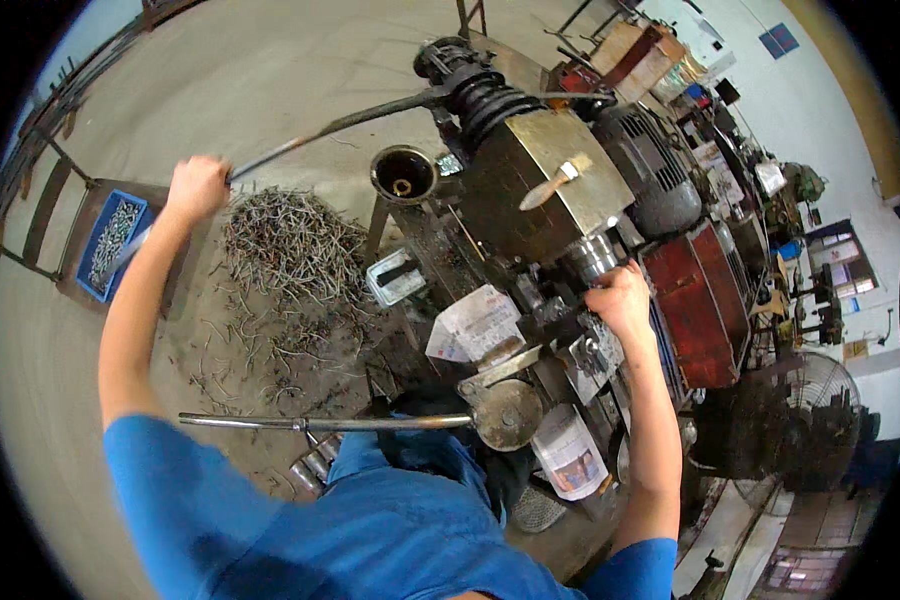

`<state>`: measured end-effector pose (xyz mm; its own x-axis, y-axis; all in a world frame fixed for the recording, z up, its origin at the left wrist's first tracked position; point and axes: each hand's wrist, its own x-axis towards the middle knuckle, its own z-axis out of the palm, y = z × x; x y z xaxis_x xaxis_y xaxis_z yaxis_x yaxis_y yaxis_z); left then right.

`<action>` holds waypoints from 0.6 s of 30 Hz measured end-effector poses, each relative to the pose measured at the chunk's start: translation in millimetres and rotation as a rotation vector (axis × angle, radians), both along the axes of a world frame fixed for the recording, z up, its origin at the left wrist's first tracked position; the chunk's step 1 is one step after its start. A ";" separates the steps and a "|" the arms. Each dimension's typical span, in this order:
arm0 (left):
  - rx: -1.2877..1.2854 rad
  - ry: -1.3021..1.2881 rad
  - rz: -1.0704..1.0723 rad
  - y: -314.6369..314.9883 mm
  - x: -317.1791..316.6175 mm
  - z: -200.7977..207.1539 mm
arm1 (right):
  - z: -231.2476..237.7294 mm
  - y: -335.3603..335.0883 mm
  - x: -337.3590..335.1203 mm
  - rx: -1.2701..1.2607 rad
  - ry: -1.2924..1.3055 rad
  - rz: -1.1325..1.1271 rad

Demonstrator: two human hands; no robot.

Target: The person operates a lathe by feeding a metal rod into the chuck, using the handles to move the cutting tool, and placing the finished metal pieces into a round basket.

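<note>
Far left: a blue bin (113, 246) of small metal pieces sits on a dark stand on the concrete floor (260, 70). Just right of it, the left hand (196, 187) is raised and closed in a fist around the end of a long dark lever (340, 127), which runs up and right to the top of the machine (550, 180). Below the lever, a heap of thin metal scrap (290, 245) lies on the floor, with loose strands scattered toward the viewer. Centre: a round funnel-like cup (403, 174) stands beside the machine's brass-coloured housing, on which a brush (555, 182) rests. Lower centre: a bright steel bar (320, 423) extends horizontally from a round disc (508, 413). Right of centre: the right hand (620, 298) presses against the machine's working area beside a shiny cylinder (592, 257); its fingers curl inward, possibly around a small part, though the grip is obscured. Far right: a red box (698, 300) and a floor fan (808, 400).
</note>
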<state>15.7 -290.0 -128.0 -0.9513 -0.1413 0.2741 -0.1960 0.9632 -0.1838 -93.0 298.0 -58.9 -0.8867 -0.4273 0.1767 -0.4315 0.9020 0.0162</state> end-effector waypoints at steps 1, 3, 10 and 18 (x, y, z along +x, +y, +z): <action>-0.034 -0.021 -0.024 -24.9 -12.5 -1.1 | 1.6 -5.6 -2.9 -0.020 -0.011 -0.003; -0.058 -0.063 -0.055 -47.9 -34.3 -4.6 | -1.8 -2.4 -2.3 -0.055 0.028 0.005; 0.229 0.205 -0.015 -3.3 -45.6 -16.3 | 21.7 -6.4 34.3 -0.055 0.158 0.150; 0.740 -0.264 -0.223 172.9 -51.5 -143.5 | 32.3 95.8 147.0 -0.279 0.068 -0.128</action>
<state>-35.9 -117.1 -271.5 -0.9986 0.0028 -0.0531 -0.0243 0.8643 0.5024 54.0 393.8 -26.6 -0.9123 -0.2395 0.3323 -0.3204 0.9227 -0.2146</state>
